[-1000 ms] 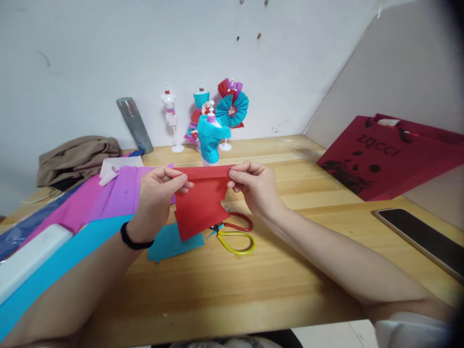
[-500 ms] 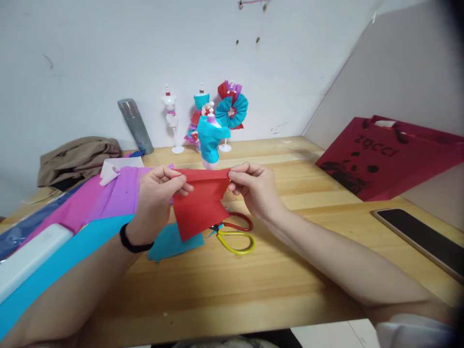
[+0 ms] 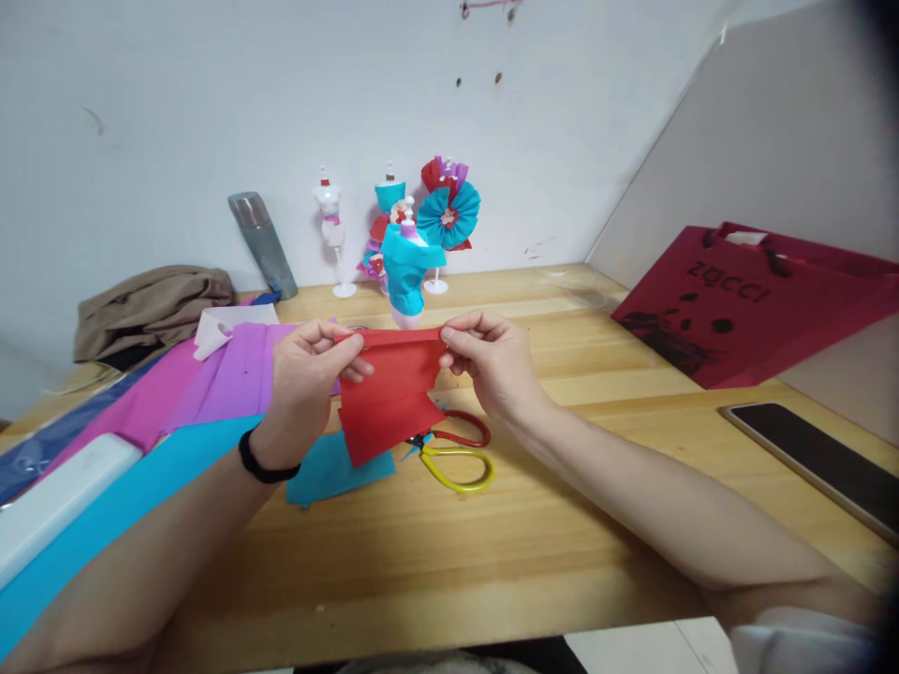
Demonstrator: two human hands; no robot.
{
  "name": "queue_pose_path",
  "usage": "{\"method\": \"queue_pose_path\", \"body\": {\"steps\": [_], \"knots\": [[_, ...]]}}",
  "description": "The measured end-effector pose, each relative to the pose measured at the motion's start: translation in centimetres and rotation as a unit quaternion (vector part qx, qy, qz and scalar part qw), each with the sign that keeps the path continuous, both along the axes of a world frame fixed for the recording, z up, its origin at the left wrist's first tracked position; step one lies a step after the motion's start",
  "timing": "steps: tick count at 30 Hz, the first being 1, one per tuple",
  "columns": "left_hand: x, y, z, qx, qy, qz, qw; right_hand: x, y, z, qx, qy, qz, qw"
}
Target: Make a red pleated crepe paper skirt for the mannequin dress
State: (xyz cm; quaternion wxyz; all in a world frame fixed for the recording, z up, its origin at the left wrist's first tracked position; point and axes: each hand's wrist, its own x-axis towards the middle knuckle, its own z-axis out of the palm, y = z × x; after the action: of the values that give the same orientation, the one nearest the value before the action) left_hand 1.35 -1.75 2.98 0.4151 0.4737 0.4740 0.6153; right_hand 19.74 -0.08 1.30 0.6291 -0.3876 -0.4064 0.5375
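L hand [image 3: 305,386] & R hand [image 3: 495,363] pinching red sheet [image 3: 399,367], far edge; prob. best w/ fold straight, tension even.

The red sheet [image 3: 397,365] looks like matt paper, lightly creased. The scissors [image 3: 449,453] have 2 smooth, glossy plastic-looking handles. The tabletop [image 3: 562,524] is smooth, grained wood with a soft sheen; the brown bundle [image 3: 151,304], wrinkled matt cloth; the white dress form [image 3: 328,198], shiny plastic.
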Motion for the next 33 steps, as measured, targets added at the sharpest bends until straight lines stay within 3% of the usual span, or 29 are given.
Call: {"method": "queue_pose_path", "body": {"steps": [16, 26, 33], "knots": [[-0.1, 0.2, -0.2, 0.014, -0.009, 0.008, 1.0, 0.1, 0.6, -1.0, 0.054, -0.011, -0.016, 0.998], [0.3, 0.2, -0.6, 0.12, -0.003, 0.057, 0.991, -0.1, 0.6, -1.3, 0.153, -0.011, -0.066, 0.986], [0.2, 0.3, -0.8, 0.138, 0.013, 0.065, 0.988, 0.0, 0.6, -1.6, 0.158, -0.041, -0.067, 0.984]]}}
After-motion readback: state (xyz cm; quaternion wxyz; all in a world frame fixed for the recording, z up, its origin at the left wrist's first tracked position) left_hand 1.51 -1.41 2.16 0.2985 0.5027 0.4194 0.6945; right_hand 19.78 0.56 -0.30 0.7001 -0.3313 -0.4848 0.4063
